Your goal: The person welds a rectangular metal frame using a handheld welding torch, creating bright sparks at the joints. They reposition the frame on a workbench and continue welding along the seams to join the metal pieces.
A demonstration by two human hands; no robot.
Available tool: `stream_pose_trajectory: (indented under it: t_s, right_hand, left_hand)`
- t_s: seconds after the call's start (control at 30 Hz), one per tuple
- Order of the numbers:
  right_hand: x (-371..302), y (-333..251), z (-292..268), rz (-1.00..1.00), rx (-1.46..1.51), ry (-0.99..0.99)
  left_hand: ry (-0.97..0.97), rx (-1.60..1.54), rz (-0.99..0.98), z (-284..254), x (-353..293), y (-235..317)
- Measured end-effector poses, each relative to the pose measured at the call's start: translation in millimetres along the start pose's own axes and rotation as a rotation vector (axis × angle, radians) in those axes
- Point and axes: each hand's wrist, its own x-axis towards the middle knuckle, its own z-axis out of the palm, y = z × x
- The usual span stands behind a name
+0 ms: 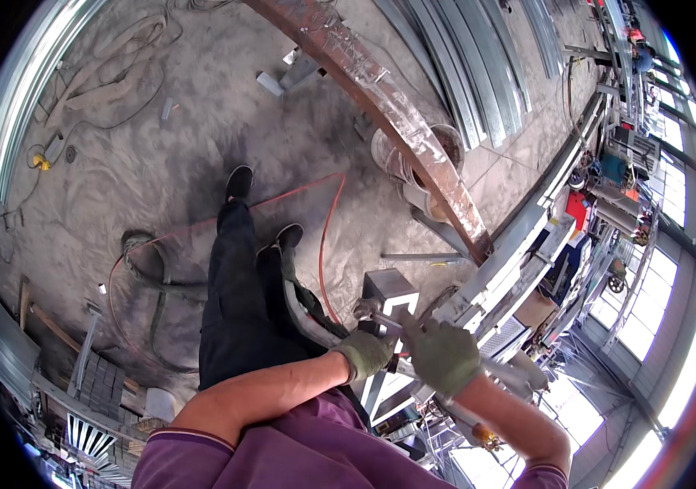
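Both my hands wear green work gloves and are close together in front of my body, right of centre. My right hand (447, 357) is closed around the handle of a metal wrench (386, 320), whose rounded head points left, just above my left glove. My left hand (366, 355) has its fingers curled in, next to dark fittings below the wrench. What lies inside its grip is hidden. A grey-green hose (302, 311) runs up from my feet toward my left hand. A square steel tube frame (390, 287) stands right behind the wrench.
A long rusty steel beam (380, 98) crosses the upper middle, with buckets (417, 191) beside it. A thin red hose (327, 224) loops over the floor near my shoes. Galvanized steel profiles (478, 73) lie at the upper right. A cluttered workbench (519, 261) runs along the right.
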Motion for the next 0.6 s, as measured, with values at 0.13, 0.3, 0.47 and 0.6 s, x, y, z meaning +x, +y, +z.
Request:
stream_pose_trajectory:
  t_s: [0.13,0.3,0.47,0.6]
  right_hand:
    - [-3,-26,-5,-0.126,-0.013,0.143]
    - [-9,-23,-12,-0.129,-0.065,-0.011]
    - [-23,-31,-6,-0.075,-0.031,0.102]
    - [-17,-36,-11,-0.134,0.084,0.257]
  left_hand:
    - [0.155,-0.052,0.127,50,8,-24]
    - [0.186,0.031,0.103,46,1,-19]
    - [0.141,-0.164,0.152,16,-2,-17]
    - [0.075,-0.012,0.103,28,-7,-16]
